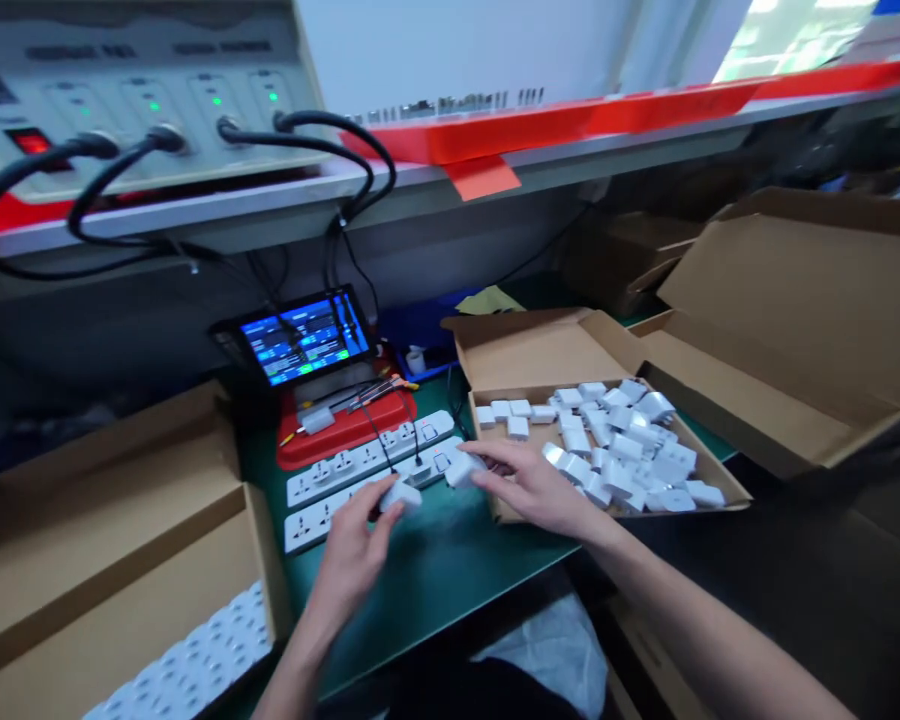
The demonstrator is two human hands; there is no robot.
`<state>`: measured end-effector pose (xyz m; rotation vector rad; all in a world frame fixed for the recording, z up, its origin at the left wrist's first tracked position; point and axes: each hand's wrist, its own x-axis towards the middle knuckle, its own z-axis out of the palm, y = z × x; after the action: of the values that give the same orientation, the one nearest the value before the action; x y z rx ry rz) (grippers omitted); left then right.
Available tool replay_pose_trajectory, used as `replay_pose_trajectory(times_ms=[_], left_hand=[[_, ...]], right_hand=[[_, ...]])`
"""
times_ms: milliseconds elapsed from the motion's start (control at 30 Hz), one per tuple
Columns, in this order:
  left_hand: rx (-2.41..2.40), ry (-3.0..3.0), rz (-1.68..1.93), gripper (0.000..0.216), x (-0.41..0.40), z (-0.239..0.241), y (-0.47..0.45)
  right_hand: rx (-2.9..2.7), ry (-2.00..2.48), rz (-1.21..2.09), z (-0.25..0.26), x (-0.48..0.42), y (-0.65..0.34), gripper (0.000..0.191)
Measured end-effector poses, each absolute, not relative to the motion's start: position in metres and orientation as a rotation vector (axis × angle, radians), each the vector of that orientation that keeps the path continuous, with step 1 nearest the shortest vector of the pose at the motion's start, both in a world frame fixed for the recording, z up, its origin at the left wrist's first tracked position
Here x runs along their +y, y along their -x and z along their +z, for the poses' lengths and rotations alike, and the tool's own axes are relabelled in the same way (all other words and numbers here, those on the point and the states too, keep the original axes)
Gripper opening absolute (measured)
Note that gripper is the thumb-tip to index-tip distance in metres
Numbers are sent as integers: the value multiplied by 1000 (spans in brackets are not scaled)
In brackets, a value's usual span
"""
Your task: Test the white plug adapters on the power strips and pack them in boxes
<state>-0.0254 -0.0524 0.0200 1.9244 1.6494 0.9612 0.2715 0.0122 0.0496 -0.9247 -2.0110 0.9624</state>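
Note:
Above the green tabletop, my left hand is closed around a white power adapter. A second white power adapter is pinched between the fingers and thumb of my right hand. Both adapters are close to the near end of two white power strips: the front power strip lies just behind my hands, and the rear power strip runs alongside it. Thin black cables lead down to the front strip. To the right, an open cardboard box holds many loose white adapters.
At the left stands an open cardboard box with adapters in rows. A lit display stands behind a red tray with tools. Overhead, a shelf carries a test unit with thick black cables. Another open box is far right.

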Motion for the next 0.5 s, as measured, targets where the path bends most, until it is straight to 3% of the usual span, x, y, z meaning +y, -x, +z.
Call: replay_pose_trajectory(times_ms=[200, 500], left_hand=[[2072, -1961, 788, 33, -77, 0, 129], [2074, -2041, 477, 32, -65, -4, 145]], right_hand=[[-2521, 826, 613, 40, 8, -169, 31], [-2922, 940, 227, 23, 19, -78, 27]])
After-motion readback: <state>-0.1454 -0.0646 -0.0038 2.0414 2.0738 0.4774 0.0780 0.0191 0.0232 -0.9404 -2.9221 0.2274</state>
